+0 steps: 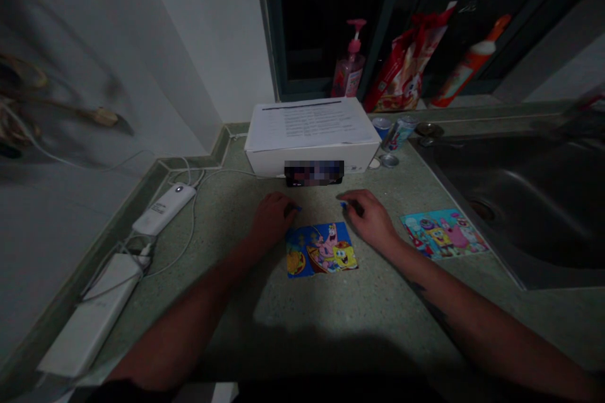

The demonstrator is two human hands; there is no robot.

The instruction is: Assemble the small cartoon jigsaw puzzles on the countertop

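My left hand (271,220) and my right hand (371,220) rest on a speckled green stone countertop (312,308), fingers pinched toward each other. Each pinch shows a small blue piece: one (299,208) at my left fingertips, another (343,204) at my right. Just below them lies a cartoon picture card or puzzle (321,250) of a pink starfish and a yellow sponge, with neither hand on it. Farther right, past my right hand, lies a second, paler cartoon card (444,234).
A white box (312,138) topped with printed paper stands behind my hands, with a blurred dark object (314,173) at its front. A steel sink (510,201) lies to the right. A power strip (163,209), white charger (89,315) and cables lie left; bottles and cans stand behind.
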